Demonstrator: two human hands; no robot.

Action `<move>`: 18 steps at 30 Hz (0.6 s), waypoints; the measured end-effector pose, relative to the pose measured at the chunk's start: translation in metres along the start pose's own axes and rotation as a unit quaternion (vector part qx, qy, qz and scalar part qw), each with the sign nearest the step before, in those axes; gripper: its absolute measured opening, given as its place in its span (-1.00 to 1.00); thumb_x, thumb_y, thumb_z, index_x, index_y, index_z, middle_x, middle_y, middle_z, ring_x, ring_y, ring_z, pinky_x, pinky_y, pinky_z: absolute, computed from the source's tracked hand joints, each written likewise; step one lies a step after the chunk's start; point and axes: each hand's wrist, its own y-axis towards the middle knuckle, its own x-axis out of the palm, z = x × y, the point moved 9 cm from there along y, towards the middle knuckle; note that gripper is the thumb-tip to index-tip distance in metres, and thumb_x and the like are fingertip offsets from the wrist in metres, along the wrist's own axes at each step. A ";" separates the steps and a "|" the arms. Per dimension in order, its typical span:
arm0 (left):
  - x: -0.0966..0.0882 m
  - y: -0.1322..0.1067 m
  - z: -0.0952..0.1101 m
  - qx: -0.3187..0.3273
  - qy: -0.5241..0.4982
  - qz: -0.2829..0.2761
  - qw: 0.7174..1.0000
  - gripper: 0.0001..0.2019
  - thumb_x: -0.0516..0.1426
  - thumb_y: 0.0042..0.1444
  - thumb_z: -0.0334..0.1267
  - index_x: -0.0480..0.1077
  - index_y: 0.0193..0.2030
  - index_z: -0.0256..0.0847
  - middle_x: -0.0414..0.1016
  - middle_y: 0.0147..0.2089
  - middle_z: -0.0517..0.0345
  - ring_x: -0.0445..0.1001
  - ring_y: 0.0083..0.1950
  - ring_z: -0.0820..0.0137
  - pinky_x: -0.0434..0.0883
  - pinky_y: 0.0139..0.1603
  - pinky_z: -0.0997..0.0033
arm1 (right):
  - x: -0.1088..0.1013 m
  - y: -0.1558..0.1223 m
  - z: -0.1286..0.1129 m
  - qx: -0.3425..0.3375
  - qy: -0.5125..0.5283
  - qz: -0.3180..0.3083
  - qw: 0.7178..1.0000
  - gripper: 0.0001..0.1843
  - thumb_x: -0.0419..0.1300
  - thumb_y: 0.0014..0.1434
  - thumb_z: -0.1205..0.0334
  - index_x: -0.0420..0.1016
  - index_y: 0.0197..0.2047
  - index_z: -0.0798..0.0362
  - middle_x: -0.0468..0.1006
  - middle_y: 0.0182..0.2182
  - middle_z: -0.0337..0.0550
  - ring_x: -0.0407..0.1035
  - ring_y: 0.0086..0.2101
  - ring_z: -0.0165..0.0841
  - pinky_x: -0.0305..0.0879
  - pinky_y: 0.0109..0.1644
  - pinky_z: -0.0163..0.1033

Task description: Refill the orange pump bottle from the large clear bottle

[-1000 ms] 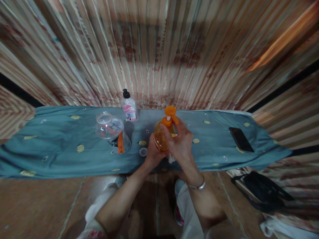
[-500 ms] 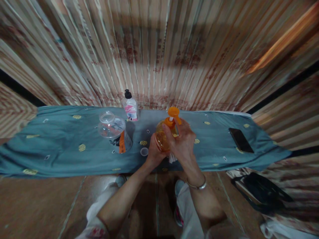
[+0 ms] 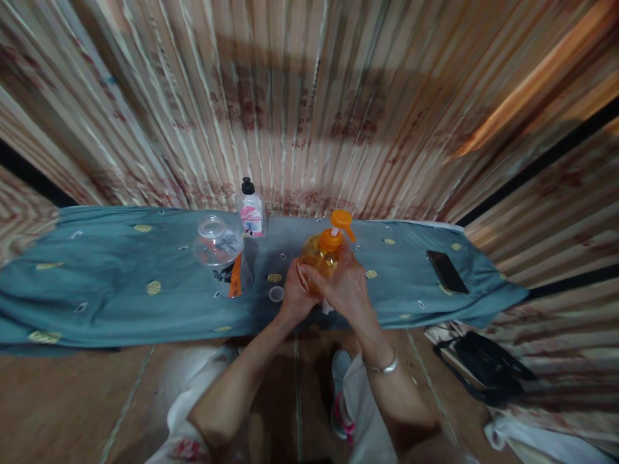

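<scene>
Both of my hands are wrapped round a rounded clear pump bottle [image 3: 314,250] of amber liquid with an orange pump head [image 3: 342,222]. My left hand [image 3: 296,293] grips its lower left side. My right hand [image 3: 347,280] holds the right side, below the orange collar, with the thumb across the front. Part of the bottle's base is hidden by my hands. Something white [image 3: 327,308], perhaps tissue, shows just under them. A small round translucent cap [image 3: 276,294] lies on the cloth left of my left hand.
A patterned teal cloth [image 3: 116,277] covers the narrow table. On the left stands a wide clear plastic jar [image 3: 220,254] with an orange label; behind it is a clear bottle with a black top [image 3: 251,209]. A phone [image 3: 447,272] lies at right. A black bag [image 3: 486,364] sits below, and curtains hang behind.
My right hand has moved down from the pump head and collar to the bottle's side. The orange pump head now shows uncovered. The whole view has shifted slightly.
</scene>
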 end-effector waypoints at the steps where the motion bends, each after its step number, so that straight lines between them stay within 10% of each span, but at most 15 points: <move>1: 0.001 0.001 0.007 0.012 0.021 -0.008 1.000 -0.34 0.51 -0.26 -0.21 0.40 0.02 -0.15 0.52 -0.01 0.01 0.55 0.03 0.10 0.48 0.17 0.03 | -0.003 -0.002 0.000 0.002 0.001 0.005 1.000 -0.07 0.38 0.12 -0.23 0.28 0.38 0.14 0.57 0.18 0.30 0.57 0.08 0.06 0.55 0.11 0.13; 10: -0.001 0.005 0.046 0.058 0.046 0.005 0.997 -0.35 0.47 -0.19 -0.23 0.38 0.09 -0.10 0.53 0.05 -0.04 0.55 0.05 0.04 0.47 0.18 -0.03 | -0.019 -0.010 -0.003 0.071 0.027 0.010 0.997 -0.16 0.41 0.05 -0.15 0.34 0.29 0.06 0.72 -0.04 0.05 0.67 -0.14 -0.06 0.62 -0.12 -0.04; 18: -0.008 0.018 0.039 0.069 0.067 -0.034 0.995 -0.21 0.43 -0.06 -0.04 0.30 0.30 -0.14 0.43 0.29 -0.15 0.42 0.32 -0.02 0.33 0.36 -0.06 | -0.033 0.028 0.011 0.071 0.074 -0.033 0.994 -0.31 0.46 -0.09 -0.07 0.48 0.08 0.00 0.73 -0.11 -0.07 0.64 -0.12 -0.08 0.58 -0.08 -0.06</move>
